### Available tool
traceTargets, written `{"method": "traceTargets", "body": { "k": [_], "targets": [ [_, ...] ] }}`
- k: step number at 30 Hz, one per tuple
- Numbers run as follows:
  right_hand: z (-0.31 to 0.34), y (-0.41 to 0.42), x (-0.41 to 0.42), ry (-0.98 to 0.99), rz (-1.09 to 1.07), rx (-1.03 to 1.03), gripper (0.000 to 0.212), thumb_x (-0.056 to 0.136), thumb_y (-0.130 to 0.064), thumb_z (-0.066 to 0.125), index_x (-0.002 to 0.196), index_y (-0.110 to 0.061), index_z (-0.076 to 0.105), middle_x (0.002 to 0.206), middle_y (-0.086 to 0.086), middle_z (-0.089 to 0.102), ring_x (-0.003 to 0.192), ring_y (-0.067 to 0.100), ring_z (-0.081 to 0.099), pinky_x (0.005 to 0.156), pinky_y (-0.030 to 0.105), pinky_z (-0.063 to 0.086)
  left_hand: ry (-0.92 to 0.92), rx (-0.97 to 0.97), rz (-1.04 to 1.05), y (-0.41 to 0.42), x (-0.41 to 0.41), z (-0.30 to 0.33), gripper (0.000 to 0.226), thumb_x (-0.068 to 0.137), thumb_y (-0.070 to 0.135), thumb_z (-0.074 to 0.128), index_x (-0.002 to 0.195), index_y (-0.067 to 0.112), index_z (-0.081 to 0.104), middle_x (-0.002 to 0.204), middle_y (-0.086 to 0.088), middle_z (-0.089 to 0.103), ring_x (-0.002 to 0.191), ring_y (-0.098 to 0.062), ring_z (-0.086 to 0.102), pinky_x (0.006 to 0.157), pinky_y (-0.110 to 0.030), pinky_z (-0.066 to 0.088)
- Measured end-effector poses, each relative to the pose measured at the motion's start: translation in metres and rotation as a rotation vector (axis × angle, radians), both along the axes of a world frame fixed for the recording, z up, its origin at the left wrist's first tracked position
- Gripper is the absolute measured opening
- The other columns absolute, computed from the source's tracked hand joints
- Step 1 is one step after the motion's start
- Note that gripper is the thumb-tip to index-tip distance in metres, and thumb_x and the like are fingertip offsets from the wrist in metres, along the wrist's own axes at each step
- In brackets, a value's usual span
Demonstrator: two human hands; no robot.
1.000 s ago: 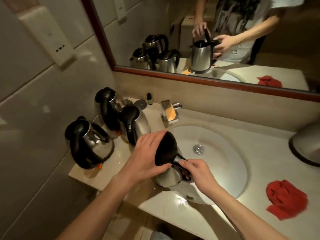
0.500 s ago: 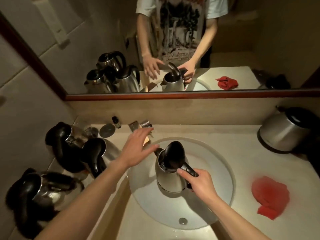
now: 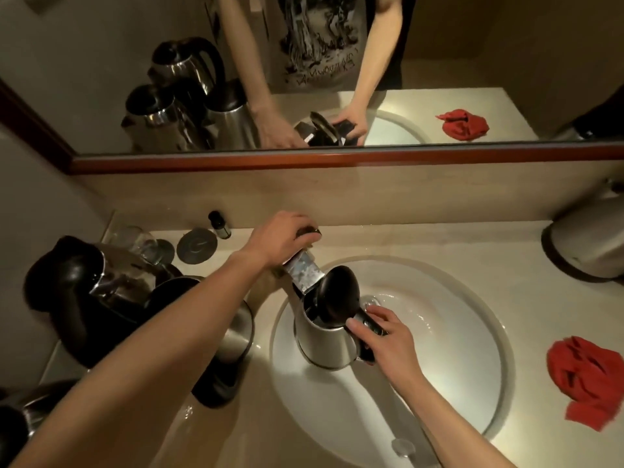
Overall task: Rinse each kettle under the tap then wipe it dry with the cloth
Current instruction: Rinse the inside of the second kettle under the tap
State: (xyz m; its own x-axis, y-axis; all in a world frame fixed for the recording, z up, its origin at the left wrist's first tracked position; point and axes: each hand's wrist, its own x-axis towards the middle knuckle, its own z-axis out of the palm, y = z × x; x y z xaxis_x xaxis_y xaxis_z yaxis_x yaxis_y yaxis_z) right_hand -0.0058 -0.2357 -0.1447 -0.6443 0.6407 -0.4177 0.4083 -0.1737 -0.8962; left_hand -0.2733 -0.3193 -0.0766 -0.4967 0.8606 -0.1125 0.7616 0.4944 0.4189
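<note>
The right hand is curled around the black handle of a steel kettle, thumb laid along the top of the handle, holding the kettle upright over the white basin. The kettle's black lid stands hinged open, and the flat chrome spout of the tap reaches to the kettle's open mouth. The left hand is closed over the top of the tap at the back of the counter, fingers bent down around it.

Kettles: one in hand; three more on the counter to the left, crowded together, one by the wall, one just beside the basin and partly hidden by the left forearm, one cut off by the lower left edge. A fifth steel vessel sits at the far right, only partly in view. One crumpled red cloth lies on the counter right of the basin, apart from both hands. The held kettle has a brushed steel body, wider at its base, with a black rim and handle; whether water is running into it cannot be told.
</note>
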Motion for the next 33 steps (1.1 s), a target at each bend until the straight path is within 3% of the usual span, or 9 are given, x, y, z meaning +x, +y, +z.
{"method": "traceTargets", "body": {
  "k": [2,4,6,10,13,16,21,26,33],
  "targets": [
    [-0.004,-0.001,-0.003,0.006,-0.009,-0.015,0.04,0.05,-0.072,0.093,0.082,-0.052,0.081,0.136,-0.016,0.063,0.114,0.023,0.07,0.087,0.047,0.061,0.01,-0.018,0.036,0.004,0.001,-0.001,0.04,0.096,0.056,0.044,0.114,0.028,0.066,0.117,0.005,0.063,0.111,-0.02,0.054,0.089,-0.045,0.048],
    [-0.009,0.003,-0.004,0.017,-0.009,-0.051,0.084,0.039,-0.083,0.088,0.108,-0.037,0.082,0.138,-0.017,0.065,0.119,0.022,0.07,0.096,0.053,0.06,0.039,-0.011,0.084,0.009,0.002,-0.001,0.035,0.096,0.055,0.048,0.114,0.03,0.067,0.117,0.006,0.064,0.112,-0.02,0.055,0.085,-0.041,0.048],
    [-0.013,0.007,-0.004,0.005,-0.005,-0.044,0.105,0.036,-0.086,0.086,0.12,-0.023,0.08,0.135,-0.021,0.067,0.121,0.016,0.069,0.104,0.055,0.056,0.014,-0.008,0.156,0.014,0.003,-0.001,0.034,0.095,0.056,0.051,0.111,0.032,0.068,0.114,0.007,0.065,0.11,-0.019,0.057,0.079,-0.038,0.046],
    [-0.015,0.009,-0.004,0.015,-0.005,-0.069,0.09,0.041,-0.077,0.09,0.119,-0.035,0.076,0.131,-0.01,0.073,0.12,0.021,0.07,0.107,0.054,0.054,0.036,-0.046,0.3,0.027,0.009,-0.003,0.037,0.093,0.061,0.051,0.106,0.032,0.07,0.103,0.006,0.069,0.1,-0.02,0.061,0.071,-0.032,0.037],
    [-0.017,0.011,-0.007,0.025,-0.02,-0.082,0.092,0.039,-0.081,0.09,0.118,-0.036,0.078,0.135,-0.009,0.071,0.118,0.028,0.07,0.099,0.055,0.054,0.139,-0.044,0.349,0.033,0.013,-0.004,0.044,0.092,0.065,0.049,0.101,0.028,0.07,0.093,0.003,0.069,0.088,-0.022,0.061,0.068,-0.031,0.04],
    [-0.017,0.01,-0.008,0.044,0.008,-0.073,0.062,0.041,-0.081,0.09,0.097,-0.058,0.079,0.135,-0.002,0.072,0.096,0.022,0.062,0.088,0.044,0.049,0.176,-0.046,0.346,0.03,0.015,-0.004,0.046,0.093,0.065,0.047,0.099,0.026,0.07,0.09,0.002,0.068,0.086,-0.023,0.061,0.067,-0.032,0.04],
    [-0.016,0.012,-0.011,0.07,0.026,-0.117,0.058,0.039,-0.082,0.09,0.091,-0.058,0.079,0.128,-0.006,0.072,0.093,0.021,0.058,0.085,0.041,0.049,0.177,-0.066,0.244,0.021,0.014,0.001,0.047,0.092,0.066,0.045,0.111,0.03,0.067,0.104,0.003,0.068,0.101,-0.024,0.06,0.069,-0.032,0.036],
    [-0.017,0.016,-0.011,0.072,0.036,-0.121,0.059,0.034,-0.084,0.088,0.088,-0.064,0.076,0.104,-0.003,0.067,0.087,0.018,0.055,0.086,0.039,0.046,0.228,-0.059,-0.002,-0.008,0.013,0.0,0.063,0.094,0.062,0.042,0.143,0.023,0.047,0.142,0.001,0.054,0.128,-0.022,0.048,0.1,-0.039,0.037],
    [-0.019,0.019,-0.012,0.052,0.066,-0.09,0.063,0.036,-0.084,0.088,0.093,-0.058,0.079,0.12,0.001,0.075,0.096,0.017,0.06,0.101,0.053,0.053,0.316,-0.11,0.014,-0.012,0.02,0.0,0.081,0.084,0.07,0.017,0.144,0.024,0.044,0.147,0.002,0.048,0.131,-0.019,0.043,0.103,-0.038,0.034]
  ]
}}
